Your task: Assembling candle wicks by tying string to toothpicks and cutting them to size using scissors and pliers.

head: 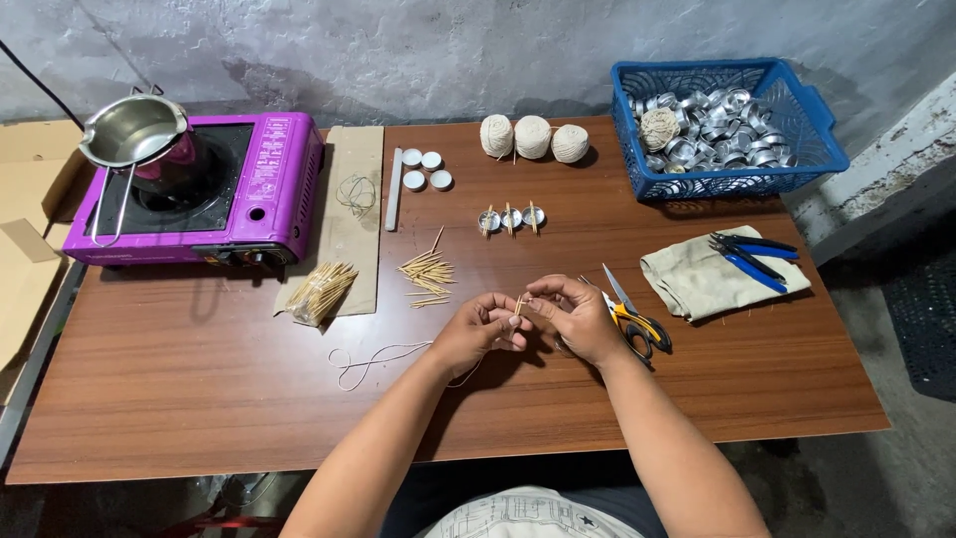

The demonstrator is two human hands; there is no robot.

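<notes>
wooden table (199,379), hands (533,324) pinching toothpick (519,305)

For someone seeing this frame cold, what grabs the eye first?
The bright purple portable stove at far left, a steel pot on its burner. Opposite it, at far right, a blue basket of small metal cups. At centre, the left hand and right hand pinch a small stick together.

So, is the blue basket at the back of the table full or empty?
Partly full. The blue basket holds a heap of small shiny metal cups and one ball of string; its right end shows bare mesh.
</notes>
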